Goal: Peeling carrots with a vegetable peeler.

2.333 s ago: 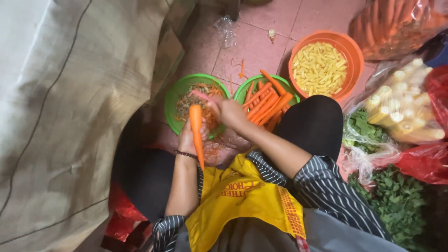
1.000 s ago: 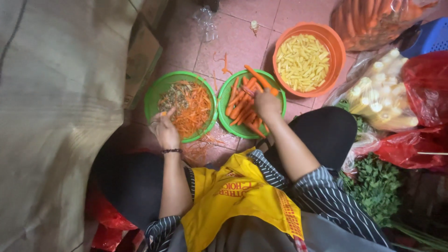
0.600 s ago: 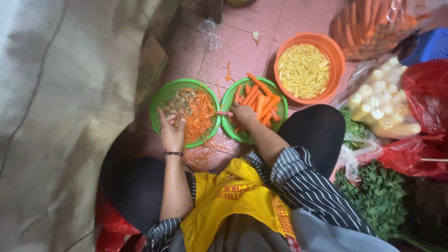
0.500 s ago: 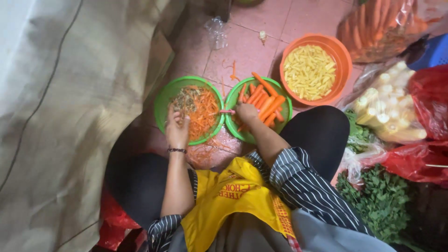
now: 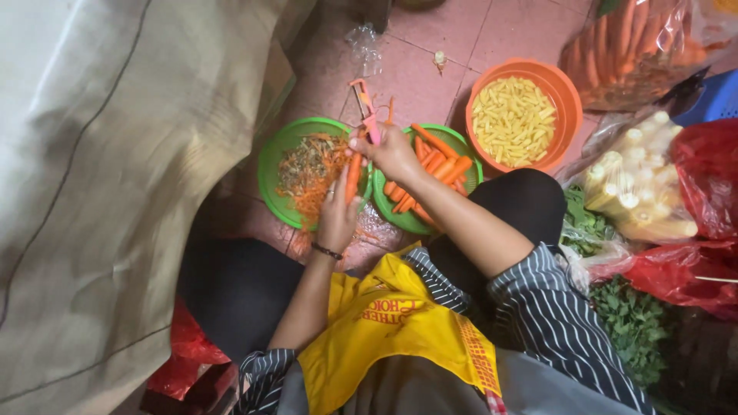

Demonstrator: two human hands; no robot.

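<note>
My left hand (image 5: 337,217) holds a carrot (image 5: 353,178) upright above the green plate of carrot peelings (image 5: 270,159). My right hand (image 5: 392,151) grips a pink peeler (image 5: 366,110) at the carrot's upper end. Just right of it lies a second green plate (image 5: 403,219) with several peeled carrots (image 5: 438,162).
An orange bowl (image 5: 567,92) of yellow cut pieces stands at the back right. Bags of carrots (image 5: 630,46), pale corn (image 5: 638,192), a red bag (image 5: 711,177) and leafy greens (image 5: 634,323) crowd the right. A grey cloth (image 5: 100,177) hangs at the left.
My right hand left the peeled-carrot plate and now holds the peeler at a carrot that my left hand has raised over the peelings plate.
</note>
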